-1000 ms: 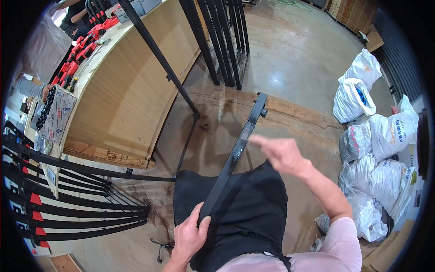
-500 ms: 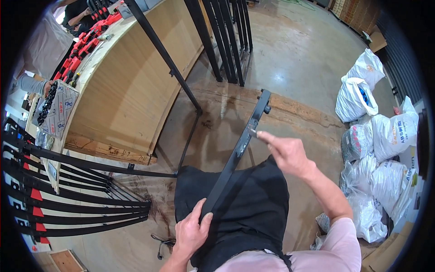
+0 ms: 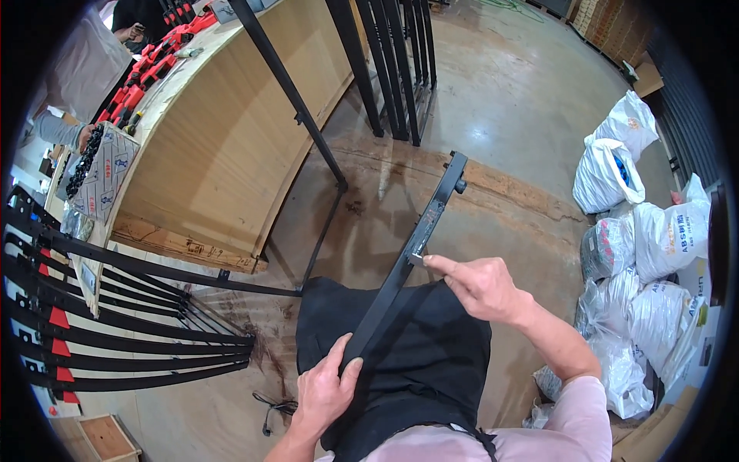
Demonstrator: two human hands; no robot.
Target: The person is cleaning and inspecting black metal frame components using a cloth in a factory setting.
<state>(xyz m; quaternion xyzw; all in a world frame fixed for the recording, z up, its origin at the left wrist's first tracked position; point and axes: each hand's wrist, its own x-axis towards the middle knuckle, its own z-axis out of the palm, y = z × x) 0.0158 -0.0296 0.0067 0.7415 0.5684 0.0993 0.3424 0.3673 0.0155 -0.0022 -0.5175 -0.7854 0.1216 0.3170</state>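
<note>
The left hand (image 3: 327, 389) is wrapped around the near end of a black bar (image 3: 383, 298), thumb on one side and fingers on the other, so that grip is clamped firm. The bar slants away over the dark apron (image 3: 431, 346), its far end leaning right, with a black knob (image 3: 460, 186) on the right side near the tip. The right hand (image 3: 485, 289) has its grip closed in a pinch, the forefinger pointing at the bar; it seems to hold a small flat piece (image 3: 416, 259) against the bar's right edge, though it is too small from here to say what it is. Just beyond it, a streaky, shiny patch (image 3: 428, 223) marks the bar's upper face.

Half a second ago the right hand was farther up the bar, beside that patch; now it has slid nearer, below it. The left hand keeps its place. Left of the bar stands the wooden desk (image 3: 208, 146); white sacks (image 3: 654, 239) are piled well off to the right.
</note>
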